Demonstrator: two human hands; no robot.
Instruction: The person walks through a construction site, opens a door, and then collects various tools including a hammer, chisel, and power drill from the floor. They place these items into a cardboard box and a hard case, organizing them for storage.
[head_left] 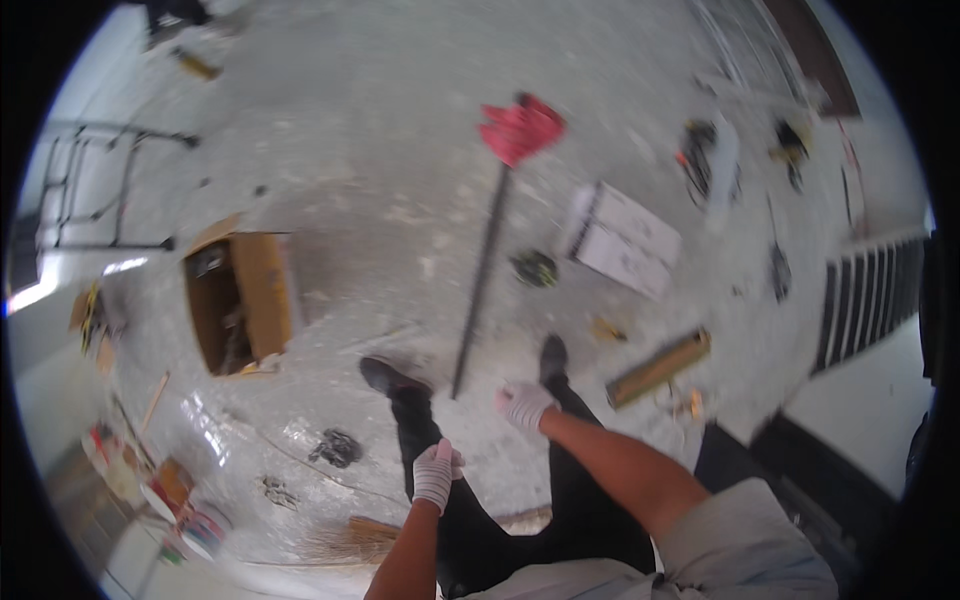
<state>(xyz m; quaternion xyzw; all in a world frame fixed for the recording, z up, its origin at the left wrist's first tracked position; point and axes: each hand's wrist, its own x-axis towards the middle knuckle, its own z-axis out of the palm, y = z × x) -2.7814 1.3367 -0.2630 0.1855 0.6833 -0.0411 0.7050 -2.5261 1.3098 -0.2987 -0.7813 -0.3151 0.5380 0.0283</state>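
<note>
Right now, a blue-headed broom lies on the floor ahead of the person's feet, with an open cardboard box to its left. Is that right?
Not quite: the broom has a red head, not blue, as the head view shows. It does lie on the floor ahead of the feet, with the open box to its left.

One broom point(495, 230), two boxes point(240, 300)

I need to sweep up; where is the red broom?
The red broom lies on the floor straight ahead of the feet, its head far from them, between the open cardboard box and the white box.
</note>
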